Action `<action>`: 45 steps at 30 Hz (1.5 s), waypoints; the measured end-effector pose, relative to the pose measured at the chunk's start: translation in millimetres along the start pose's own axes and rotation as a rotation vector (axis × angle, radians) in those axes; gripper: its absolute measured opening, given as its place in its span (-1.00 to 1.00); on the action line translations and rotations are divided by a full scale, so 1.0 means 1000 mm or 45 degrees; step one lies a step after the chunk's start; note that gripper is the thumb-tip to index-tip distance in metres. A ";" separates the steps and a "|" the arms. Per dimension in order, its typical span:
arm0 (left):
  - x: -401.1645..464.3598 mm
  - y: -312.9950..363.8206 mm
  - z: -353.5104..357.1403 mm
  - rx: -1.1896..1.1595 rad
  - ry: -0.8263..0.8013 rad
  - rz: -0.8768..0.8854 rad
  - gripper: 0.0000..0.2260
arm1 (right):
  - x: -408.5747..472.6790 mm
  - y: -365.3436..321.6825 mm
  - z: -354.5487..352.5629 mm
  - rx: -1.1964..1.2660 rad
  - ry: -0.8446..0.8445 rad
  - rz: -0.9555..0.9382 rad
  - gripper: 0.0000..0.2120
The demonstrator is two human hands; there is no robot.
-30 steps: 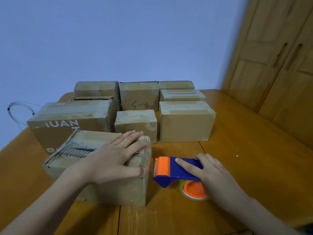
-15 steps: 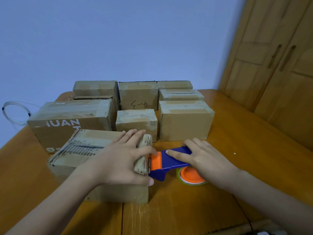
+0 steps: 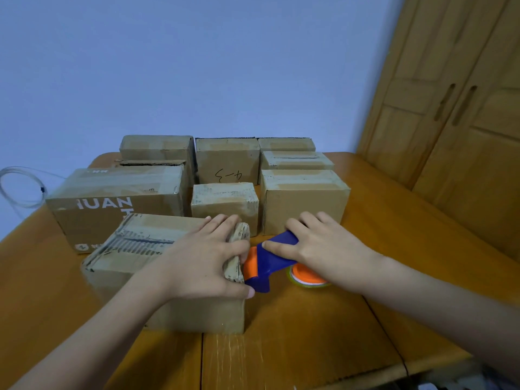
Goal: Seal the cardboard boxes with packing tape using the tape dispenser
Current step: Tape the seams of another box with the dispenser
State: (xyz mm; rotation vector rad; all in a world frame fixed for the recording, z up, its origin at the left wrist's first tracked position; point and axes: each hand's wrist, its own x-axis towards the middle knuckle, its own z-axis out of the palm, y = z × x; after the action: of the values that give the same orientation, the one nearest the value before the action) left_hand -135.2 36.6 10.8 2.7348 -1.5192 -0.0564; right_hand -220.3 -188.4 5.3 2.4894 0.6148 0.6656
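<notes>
Item one: the near box (image 3: 135,266), a worn cardboard carton on the wooden surface (image 3: 295,342) at our 11 o'clock, its top flaps ragged along the seam. We lay our left hand (image 3: 202,263) flat over its right end, fingers extended across the top and thumb down the front face, pressing and not curled round anything.

Item two: the tape dispenser (image 3: 267,263), blue body with an orange front, at our 12 o'clock. Its orange end meets the right-hand end of the near box. Our right hand (image 3: 318,249) grips its blue handle from above, index finger stretched along the body, the remaining fingers wrapped over it. The orange tape roll (image 3: 308,277) sits low beneath this hand, at or just above the surface.

Item three: a cluster of further cartons beyond, from 10 to 1 o'clock. We list a large printed box (image 3: 112,204) at 10, a small box (image 3: 225,204) at 12, a plain box (image 3: 304,201) at 1, and a marked box (image 3: 228,161) behind the small one.

Item four: a coil of clear tubing (image 3: 19,187) at 9 o'clock, and wooden cabinet doors (image 3: 450,108) at 2 o'clock.
</notes>
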 end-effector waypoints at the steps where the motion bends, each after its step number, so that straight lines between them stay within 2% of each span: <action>1: 0.000 0.000 0.000 -0.009 -0.003 0.001 -0.28 | 0.002 0.001 -0.002 -0.014 0.016 -0.018 -0.39; 6: 0.000 -0.002 0.002 -0.063 -0.004 0.003 -0.35 | 0.007 -0.001 -0.007 -0.078 0.054 -0.084 -0.44; 9: 0.000 -0.002 0.002 -0.066 -0.022 0.000 -0.43 | 0.003 -0.002 -0.009 -0.119 0.040 -0.106 -0.39; 15: 0.001 -0.002 0.001 -0.060 -0.035 -0.006 -0.34 | 0.000 -0.006 -0.011 -0.154 0.007 -0.067 -0.33; 19: -0.003 0.002 -0.003 -0.037 -0.045 -0.024 -0.25 | -0.007 -0.007 -0.003 -0.191 -0.058 -0.138 -0.33; 20: -0.004 0.003 -0.003 -0.040 -0.037 -0.024 -0.26 | -0.012 -0.006 0.000 -0.172 -0.070 -0.100 -0.30; 22: -0.005 0.003 -0.005 -0.057 -0.038 -0.018 -0.29 | -0.019 0.002 0.003 -0.085 -0.014 0.124 -0.25; 25: -0.005 0.004 -0.013 -0.056 -0.084 -0.020 -0.26 | -0.022 0.017 0.005 0.024 0.112 0.470 -0.28; 27: -0.004 0.005 -0.018 -0.015 -0.153 0.004 -0.28 | -0.024 0.017 0.012 0.154 0.117 0.651 -0.31; 30: 0.000 0.009 -0.025 0.042 -0.260 0.010 -0.51 | -0.024 0.010 0.025 0.397 0.100 0.855 -0.33; 32: 0.004 0.015 -0.028 0.065 -0.302 -0.016 -0.58 | -0.022 0.007 0.031 0.508 0.169 0.928 -0.31; 38: 0.011 0.035 -0.034 0.302 -0.387 -0.069 -0.59 | -0.005 -0.006 0.045 0.762 0.302 1.082 -0.24; 45: 0.016 0.043 -0.034 0.366 -0.468 -0.100 -0.60 | -0.001 -0.020 0.052 0.933 0.335 1.153 -0.27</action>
State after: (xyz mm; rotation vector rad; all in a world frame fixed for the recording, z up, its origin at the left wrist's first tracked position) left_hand -161.6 0.3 45.4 3.1520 -1.6066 -0.3914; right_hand -198.4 -191.0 -45.4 3.3876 -0.3307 1.2781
